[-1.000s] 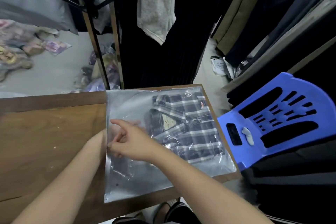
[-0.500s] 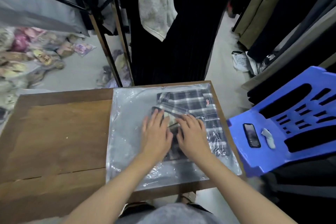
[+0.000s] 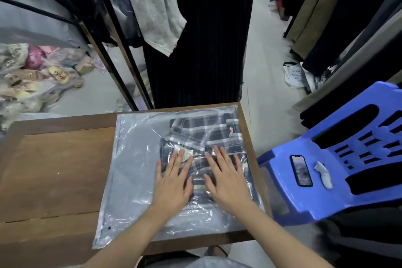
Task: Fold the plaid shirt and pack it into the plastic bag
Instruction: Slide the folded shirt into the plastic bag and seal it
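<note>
- Since the plaid shirt (image 3: 208, 135) is already inside the plastic bag (image 3: 134, 159) on the table (image 3: 54, 169), I'd press the air out gently toward the bag's left edge, no shoving.
- Left hand (image 3: 174, 183) and right hand (image 3: 226, 180) lie flat on the bag, fingers spread, gripping nothing, side by side.
- Shirt sits in the bag's right half, beyond my fingertips.

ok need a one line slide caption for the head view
Both hands, left and right, press flat on the bagged plaid shirt on a wooden table.
</note>
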